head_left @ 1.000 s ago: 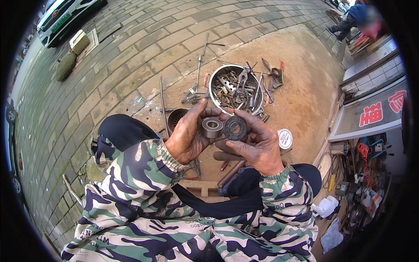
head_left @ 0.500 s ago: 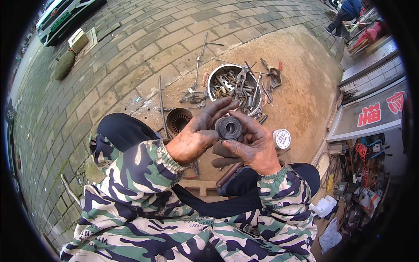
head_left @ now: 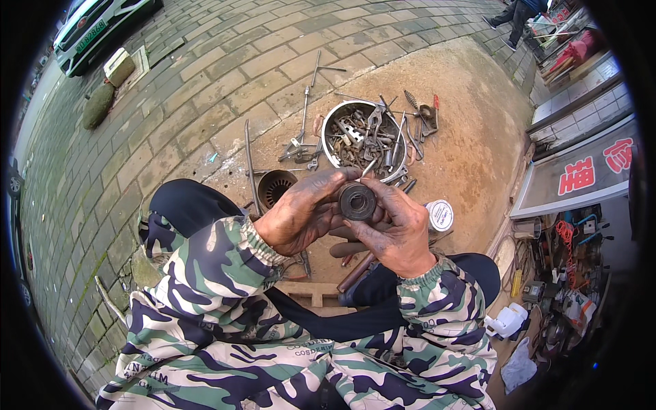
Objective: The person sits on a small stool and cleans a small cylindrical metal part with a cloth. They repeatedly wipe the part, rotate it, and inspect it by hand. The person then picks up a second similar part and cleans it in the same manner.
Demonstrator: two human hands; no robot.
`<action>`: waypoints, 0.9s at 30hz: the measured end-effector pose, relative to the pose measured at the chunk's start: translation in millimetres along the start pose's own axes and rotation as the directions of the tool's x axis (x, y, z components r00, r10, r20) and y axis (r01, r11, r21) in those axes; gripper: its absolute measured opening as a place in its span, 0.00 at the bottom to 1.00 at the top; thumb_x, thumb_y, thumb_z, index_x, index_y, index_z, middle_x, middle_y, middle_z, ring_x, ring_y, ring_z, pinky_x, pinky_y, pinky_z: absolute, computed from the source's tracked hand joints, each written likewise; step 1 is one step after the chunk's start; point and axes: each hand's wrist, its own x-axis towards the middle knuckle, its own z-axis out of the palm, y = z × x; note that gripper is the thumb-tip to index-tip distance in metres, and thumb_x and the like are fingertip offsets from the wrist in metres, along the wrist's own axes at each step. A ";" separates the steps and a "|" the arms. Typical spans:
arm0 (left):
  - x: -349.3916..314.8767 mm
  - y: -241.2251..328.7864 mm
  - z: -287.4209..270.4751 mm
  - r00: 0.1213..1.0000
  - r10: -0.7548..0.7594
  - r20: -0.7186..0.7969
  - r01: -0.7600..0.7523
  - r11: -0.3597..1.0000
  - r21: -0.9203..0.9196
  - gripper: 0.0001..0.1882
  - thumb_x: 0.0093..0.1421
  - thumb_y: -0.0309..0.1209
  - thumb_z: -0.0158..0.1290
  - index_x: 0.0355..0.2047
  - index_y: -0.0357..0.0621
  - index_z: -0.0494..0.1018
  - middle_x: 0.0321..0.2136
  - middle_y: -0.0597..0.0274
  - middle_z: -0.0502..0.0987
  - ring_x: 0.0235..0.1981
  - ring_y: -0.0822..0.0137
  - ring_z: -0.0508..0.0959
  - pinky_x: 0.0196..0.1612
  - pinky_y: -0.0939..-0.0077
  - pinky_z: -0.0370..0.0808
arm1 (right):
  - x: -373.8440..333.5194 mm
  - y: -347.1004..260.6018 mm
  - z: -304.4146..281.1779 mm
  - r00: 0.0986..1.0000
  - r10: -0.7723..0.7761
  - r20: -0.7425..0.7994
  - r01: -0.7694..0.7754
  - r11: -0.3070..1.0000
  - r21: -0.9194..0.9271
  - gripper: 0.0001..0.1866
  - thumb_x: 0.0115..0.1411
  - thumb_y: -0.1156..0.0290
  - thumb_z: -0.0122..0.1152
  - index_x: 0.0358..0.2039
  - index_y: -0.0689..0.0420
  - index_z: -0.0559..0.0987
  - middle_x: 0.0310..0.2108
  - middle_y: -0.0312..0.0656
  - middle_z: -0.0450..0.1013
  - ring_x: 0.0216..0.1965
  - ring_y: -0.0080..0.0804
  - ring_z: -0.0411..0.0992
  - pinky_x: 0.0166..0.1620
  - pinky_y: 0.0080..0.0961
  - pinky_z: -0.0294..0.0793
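Note:
Between my two hands sits a dark, greasy ring-shaped part (head_left: 357,201) with a round hole facing up. My right hand (head_left: 404,229) pinches it from the right, thumb below and index finger above. From the left, my left hand (head_left: 297,213) curls its fingers round the part's upper side and steadies it. A short pale sliver (head_left: 369,167) shows at the fingertips; whether it is held or lies behind them, I cannot tell. Left of my left hand stands a rusty round housing (head_left: 277,188) with slots inside.
Ahead is a round basin (head_left: 325,137) heaped with tools and metal parts. Long rods (head_left: 250,164) and a T-handled wrench (head_left: 307,102) lie to its left. A white-lidded tub (head_left: 440,215) stands right of my hand. Below are a brown tube (head_left: 355,275) and a wooden frame (head_left: 318,294).
The ring-shaped part has tilted in my fingers so its hole shows differently. My left fingers have curled in closer round it. A person at the far right has stepped leftward.

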 end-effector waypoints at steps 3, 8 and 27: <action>-0.8 -0.7 3.7 0.999 -0.028 -0.023 0.028 0.999 0.035 0.24 0.72 0.37 0.46 0.62 0.33 0.64 0.54 0.50 0.75 0.53 0.61 0.78 0.57 0.66 0.77 | -1.1 1.3 -1.9 1.000 -0.026 0.007 0.026 0.999 -0.022 0.32 0.46 0.77 0.74 0.54 0.61 0.77 0.29 0.39 0.72 0.24 0.26 0.71 0.27 0.24 0.73; -1.0 -3.1 1.6 0.994 -0.017 -0.104 0.029 0.993 0.113 0.23 0.72 0.36 0.47 0.61 0.33 0.65 0.52 0.53 0.77 0.52 0.63 0.79 0.56 0.66 0.77 | 0.8 4.9 -2.2 0.998 -0.021 0.060 0.024 0.999 -0.046 0.35 0.46 0.76 0.74 0.57 0.58 0.76 0.28 0.41 0.71 0.23 0.29 0.70 0.28 0.27 0.73; -10.0 2.4 17.8 0.979 0.179 0.094 -0.202 0.903 0.378 0.31 0.69 0.29 0.52 0.68 0.35 0.56 0.58 0.52 0.71 0.57 0.65 0.73 0.61 0.67 0.71 | 1.9 -3.5 -8.2 0.974 -0.222 -0.038 0.216 0.969 -0.123 0.39 0.48 0.81 0.72 0.63 0.58 0.71 0.39 0.49 0.75 0.33 0.39 0.80 0.34 0.30 0.80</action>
